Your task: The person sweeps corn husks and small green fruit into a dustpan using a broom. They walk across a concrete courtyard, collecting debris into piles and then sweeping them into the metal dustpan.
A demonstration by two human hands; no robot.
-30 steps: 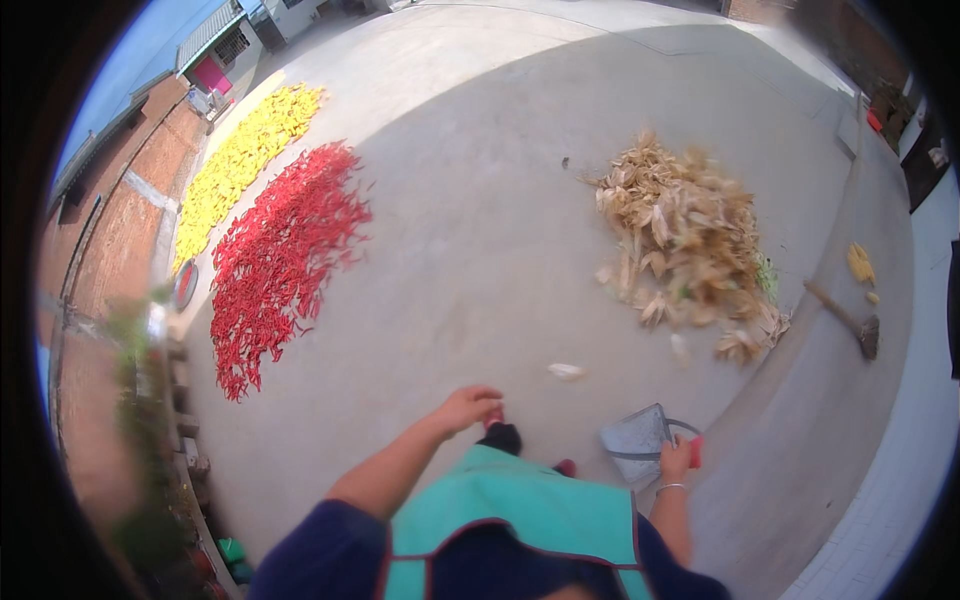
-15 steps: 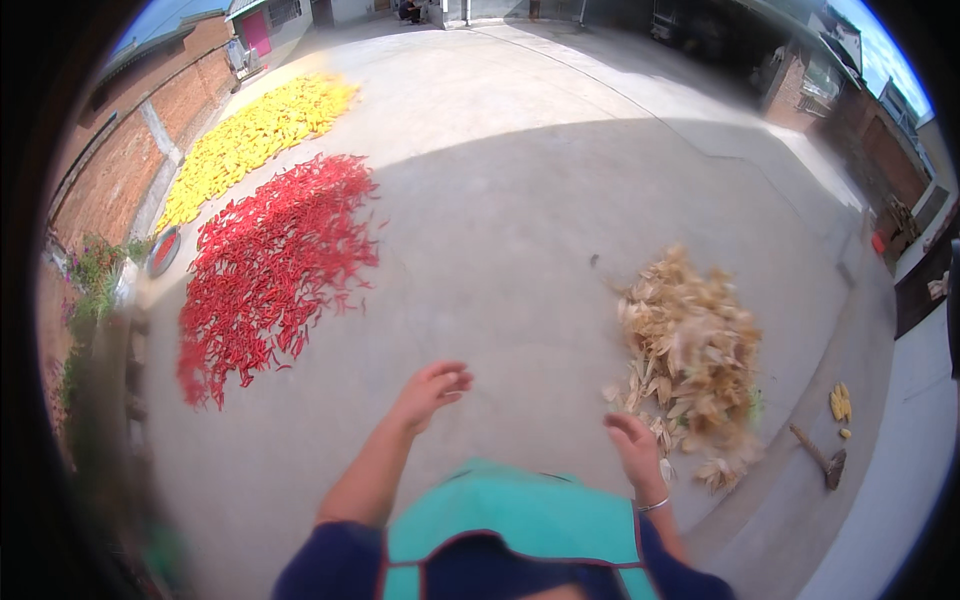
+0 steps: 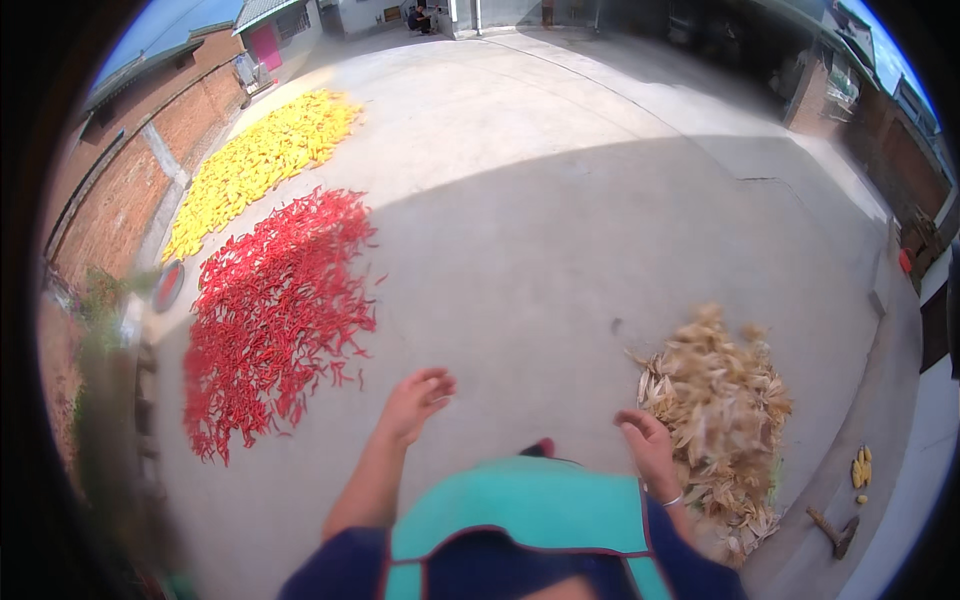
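Note:
My left hand [image 3: 417,403] is held out over the concrete, its fingers loosely bent and apart with nothing in them. Out to the right, my right hand [image 3: 648,445] hangs open and holds nothing; a bracelet circles its wrist. Just beyond that hand lies a heap of dry corn husks [image 3: 722,400], slightly blurred. Off to the left spreads a wide patch of red chili peppers [image 3: 285,310]. Behind the peppers is a bed of yellow corn cobs [image 3: 265,150]. A teal apron [image 3: 520,505] covers my front.
At the right edge, a short-handled tool [image 3: 835,530] lies near a few corn cobs [image 3: 862,466]. A round basin [image 3: 168,286] stands by the peppers. Brick walls [image 3: 130,185] and plants border the left. A person [image 3: 419,18] sits far back. Shade covers the nearer concrete [image 3: 520,260].
The husks, peppers and tool have shifted lower in view, the husks also a little right. A shoe tip now shows beyond the apron. Both hands keep nearly the same pose, still holding nothing.

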